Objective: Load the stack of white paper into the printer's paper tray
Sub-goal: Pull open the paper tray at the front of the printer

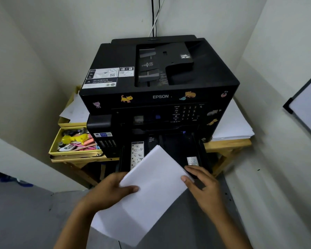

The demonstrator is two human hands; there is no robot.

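Currently the stack of white paper [147, 191] is held in the air in front of the Epson printer [158, 90], skewed, with one corner pointing into the pulled-out paper tray [196, 151]. Most of the stack hangs over the floor, short of the tray.

Left hand [111, 191]: thumb on top, fingers hidden beneath the sheets, pinching the stack's left edge. Right hand [203, 184]: fingers fairly straight along the stack's right edge, thumb tip against it; whether any finger hooks under cannot be told.

Judgement: step in hand is aligning and inserting. To do it well, the stack should be rotated until its leading edge is square to the tray mouth, edges kept flush between both hands, then lowered flat and slid in between the side walls. Entering corner-first risks fanned or bent sheets. The diagram label [136, 155] on the tray floor likely shows orientation.

Beside the printer: a yellow tray of stationery [74, 141] to the left, loose white sheets [235, 126] to the right, all on a wooden table [226, 144].
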